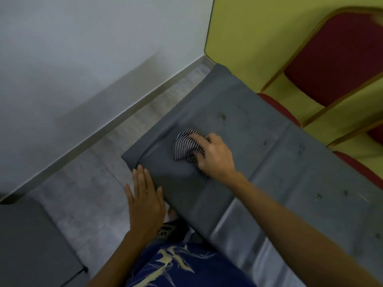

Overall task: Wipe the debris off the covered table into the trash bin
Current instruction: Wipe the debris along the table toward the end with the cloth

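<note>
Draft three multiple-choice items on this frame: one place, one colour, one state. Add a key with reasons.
1. Where is the left hand?
A. On the striped cloth
B. At the near edge of the grey table cover, by its corner
C. Raised high above the table

2. What colours are the cloth's stripes?
A. Black and white
B. Red and yellow
C. Blue and green

3. What is the right hand doing?
A. Lying flat, holding nothing
B. Gripping the striped cloth against the table cover
C. Gripping the table's edge

Key:
1 B: its straight fingers lie along the cover's near edge, next to the corner.
2 A: dark and white bands show where the cloth sticks out past the fingers.
3 B: the fingers curl over the bunched cloth, which sits on the cover.
</note>
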A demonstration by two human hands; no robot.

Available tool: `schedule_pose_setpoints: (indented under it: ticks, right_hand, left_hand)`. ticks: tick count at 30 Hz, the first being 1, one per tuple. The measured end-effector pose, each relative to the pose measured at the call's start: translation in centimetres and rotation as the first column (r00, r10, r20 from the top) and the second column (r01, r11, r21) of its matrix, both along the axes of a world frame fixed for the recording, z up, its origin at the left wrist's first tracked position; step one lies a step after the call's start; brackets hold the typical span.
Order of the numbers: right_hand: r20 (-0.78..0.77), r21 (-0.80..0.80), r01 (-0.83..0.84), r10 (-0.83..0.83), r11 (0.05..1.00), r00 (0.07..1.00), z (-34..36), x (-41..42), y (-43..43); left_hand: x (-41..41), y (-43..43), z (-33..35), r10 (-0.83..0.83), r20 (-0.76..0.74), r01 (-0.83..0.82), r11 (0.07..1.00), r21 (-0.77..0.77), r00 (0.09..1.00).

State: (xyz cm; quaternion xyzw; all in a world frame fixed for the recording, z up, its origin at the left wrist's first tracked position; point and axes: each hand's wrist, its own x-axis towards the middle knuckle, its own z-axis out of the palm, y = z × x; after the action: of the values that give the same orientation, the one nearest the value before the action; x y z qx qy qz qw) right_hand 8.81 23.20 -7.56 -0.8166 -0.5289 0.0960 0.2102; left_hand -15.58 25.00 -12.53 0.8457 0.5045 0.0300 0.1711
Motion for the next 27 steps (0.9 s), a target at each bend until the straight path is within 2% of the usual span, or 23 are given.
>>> schedule_pose_setpoints:
  ticks: [3, 5, 7, 9, 13, 15, 18, 21, 24, 25, 27]
  right_hand:
    - [-0.033, -0.059, 0.316, -0.318, 0.947, 0.948, 0.5, 6.7, 0.0]
    - [-0.103, -0.071, 0.419, -0.424, 0.905, 0.9, 1.2, 7.6, 0.1]
    - [-0.113, -0.016, 0.394, -0.393, 0.919, 0.912, 2.1, 5.3, -0.2]
    - [-0.117, 0.041, 0.311, -0.304, 0.95, 0.945, 2.2, 1.6, -1.0]
    - [-0.079, 0.034, 0.151, -0.148, 0.988, 0.986, 0.6, -3.5, -3.8]
    - [-0.068, 0.017, 0.16, -0.158, 0.987, 0.985, 0.0, -2.2, -4.9]
    - [-0.039, 0.005, 0.28, -0.28, 0.96, 0.959, -0.2, 2.4, -6.4]
    - [-0.065, -0.006, 0.532, -0.531, 0.847, 0.845, 0.4, 8.1, -8.2]
    - [-0.235, -0.073, 0.776, -0.767, 0.627, 0.597, 1.7, 10.4, -8.6]
    - [-0.254, -0.061, 0.796, -0.781, 0.602, 0.571, 2.1, 9.9, -8.0]
    - [-0.256, 0.011, 0.756, -0.729, 0.655, 0.635, 2.7, 7.4, -6.0]
  left_hand:
    - [0.5, -0.1, 0.9, -0.031, 0.036, 0.03, 0.999, 0.024, 0.999]
    - [2.0, -0.3, 1.8, -0.082, 0.102, 0.078, 0.996, 0.04, 0.991]
    - [5.2, -0.1, 2.7, -0.148, 0.137, 0.138, 0.987, 0.08, 0.98]
    - [8.7, 0.5, 2.6, -0.162, 0.146, 0.156, 0.986, 0.049, 0.976]
    - [10.6, 1.5, 0.3, -0.248, 0.036, 0.247, 0.968, 0.04, 0.968]
    - [10.1, 1.4, -0.1, -0.249, 0.049, 0.246, 0.967, 0.067, 0.967]
    - [10.2, 1.3, 0.3, -0.219, 0.05, 0.214, 0.973, 0.093, 0.975]
    - [10.4, 1.2, 0.3, -0.22, 0.05, 0.215, 0.972, 0.09, 0.974]
    - [10.5, 1.4, 0.3, -0.201, 0.093, 0.196, 0.979, 0.052, 0.975]
    - [10.7, 1.5, 0.4, -0.199, 0.118, 0.195, 0.98, 0.044, 0.973]
    - [11.9, 1.9, 0.8, -0.222, 0.172, 0.214, 0.975, 0.062, 0.96]
